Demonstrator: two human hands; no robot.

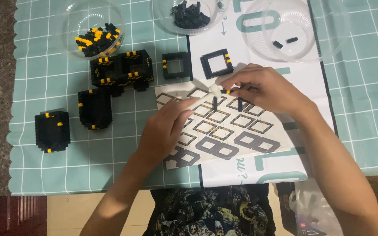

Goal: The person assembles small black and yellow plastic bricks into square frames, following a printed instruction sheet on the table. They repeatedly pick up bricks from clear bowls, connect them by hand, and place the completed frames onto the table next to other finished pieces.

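My left hand [165, 129] pinches a white brick tool [206, 95] over the instruction sheet [224, 131]. My right hand [265, 89] holds a small black and yellow brick piece [226, 91] against the tool's tip. Both hands hover above the sheet's square diagrams. Two open black square frames [176, 65] [216, 64] lie just beyond the hands. Several finished black and yellow block sections [121, 70] [94, 108] [52, 131] stand to the left.
Three clear plastic bowls sit at the far edge: one with black and yellow bricks [93, 38], one with black bricks [190, 17], one nearly bare [285, 30]. A teal checked cloth [359, 96] covers the table. A plastic bag [316, 205] lies near my lap.
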